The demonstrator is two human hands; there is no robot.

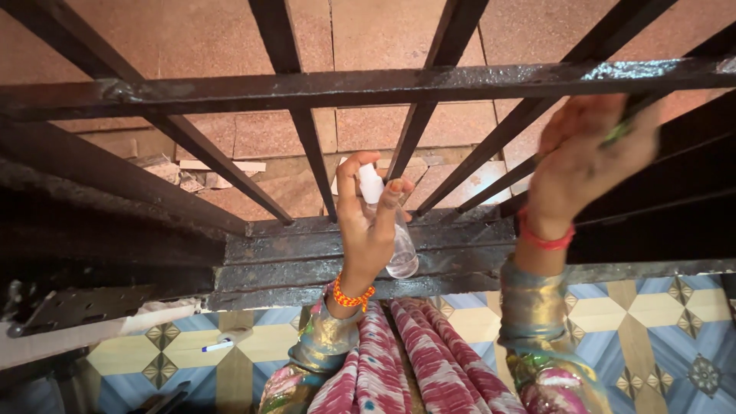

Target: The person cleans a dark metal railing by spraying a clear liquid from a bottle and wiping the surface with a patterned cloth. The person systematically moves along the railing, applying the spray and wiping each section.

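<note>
While I watch from the head cam, left hand [368,222] sits at centre frame, wrapped round a small clear spray bottle [395,241] w/ a white top, forefinger up by the nozzle. Bottle's pressed close against the lower rail [307,253] of a black metal grille [307,88], tilted a bit, base down toward the rail. Orange beaded band [353,297] on that wrist.

Right hand [583,157] is up at right of frame, blurred, fingers closed over smth thin & greenish [617,134] against a slanted bar; can't tell what it is. Red band [544,239] on that wrist. Top rail right above looks wet & shiny at upper right.

Through the bars, reddish stone paving [192,38] fills upper frame, w/ broken bits of tile [192,172] at left-centre. Bottom of frame: patterned blue & cream floor tiles [652,322], pink & white printed cloth [414,360] betw both forearms, shiny sleeves. Small white pen-like item [218,346] lies on the floor at lower left.
</note>
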